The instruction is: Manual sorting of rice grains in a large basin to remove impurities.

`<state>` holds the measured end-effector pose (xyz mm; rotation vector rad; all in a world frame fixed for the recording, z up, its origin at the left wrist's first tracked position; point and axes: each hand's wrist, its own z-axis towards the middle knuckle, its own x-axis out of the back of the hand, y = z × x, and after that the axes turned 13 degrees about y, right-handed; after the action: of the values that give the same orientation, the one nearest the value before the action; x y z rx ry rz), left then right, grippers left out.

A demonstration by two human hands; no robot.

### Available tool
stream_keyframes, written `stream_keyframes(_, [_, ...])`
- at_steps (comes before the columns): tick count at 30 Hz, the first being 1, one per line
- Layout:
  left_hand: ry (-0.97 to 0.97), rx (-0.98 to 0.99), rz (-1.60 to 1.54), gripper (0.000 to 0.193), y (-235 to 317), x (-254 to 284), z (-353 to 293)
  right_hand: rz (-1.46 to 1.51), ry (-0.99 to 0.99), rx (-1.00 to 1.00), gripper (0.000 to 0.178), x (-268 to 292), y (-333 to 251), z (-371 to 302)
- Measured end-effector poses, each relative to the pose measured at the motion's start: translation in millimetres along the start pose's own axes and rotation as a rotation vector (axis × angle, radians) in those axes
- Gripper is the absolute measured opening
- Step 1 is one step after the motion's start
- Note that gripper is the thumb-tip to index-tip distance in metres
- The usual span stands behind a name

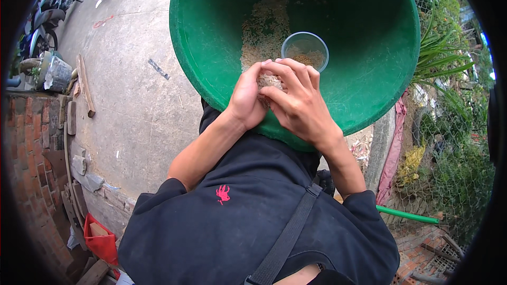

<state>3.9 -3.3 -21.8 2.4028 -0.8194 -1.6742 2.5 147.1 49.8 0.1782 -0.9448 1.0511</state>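
My left hand [247, 98] is cupped, palm up, around a handful of pale grains [270, 81] that look like rice. Over it bends my right hand [302, 101], its fingers curled and their tips meeting the left fingertips, its thumb at the grains. Whether it pinches a single grain is too small to tell. Both hands are above the near side of a large green basin [369, 74] in front of my body. Loose grains [264, 26] lie spread over the basin's inside. Just beyond my right fingers stands a clear plastic cup [305, 36] with yellowish-brown grains at its bottom.
Concrete ground [137, 37] stretches off to the left, with a motorbike [53, 16] at the far left. A wooden stick [84, 85], a brick wall [31, 163] and a red bag [100, 240] are on that side. Wire fencing [449, 179] with plants runs along the right.
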Motion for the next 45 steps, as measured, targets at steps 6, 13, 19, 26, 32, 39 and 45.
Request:
stream_keyframes(6, [0.087,-0.024,0.073,0.033,0.5,-6.1,-3.3,-0.023,-0.054,-0.002,0.026,-1.0,2.5,-2.5])
stream_keyframes(13, [0.119,-0.036,0.072,0.032,-2.3,0.4,0.8,-0.037,-0.065,-0.014,0.020,-0.9,2.4,-2.8])
stream_keyframes(19, [0.008,0.007,0.051,0.031,0.0,-0.8,-0.2,-0.076,0.033,0.003,0.017,-0.6,2.2,-2.2])
stream_keyframes(26, [0.033,0.022,0.102,0.036,4.5,-19.7,-3.7,-0.198,0.439,-0.156,0.017,3.5,9.6,2.4])
stream_keyframes(32, [0.081,0.024,0.114,0.037,2.5,-22.2,-4.8,-0.145,0.362,-0.145,0.020,1.5,10.7,0.5])
stream_keyframes(39, [0.124,-0.042,0.124,0.026,2.4,-16.4,-11.4,0.065,0.040,-0.049,0.018,0.7,0.9,-2.3])
stream_keyframes(45, [0.141,-0.041,0.120,0.026,1.9,-16.6,-10.7,0.021,-0.078,-0.055,0.018,0.4,1.0,-3.5])
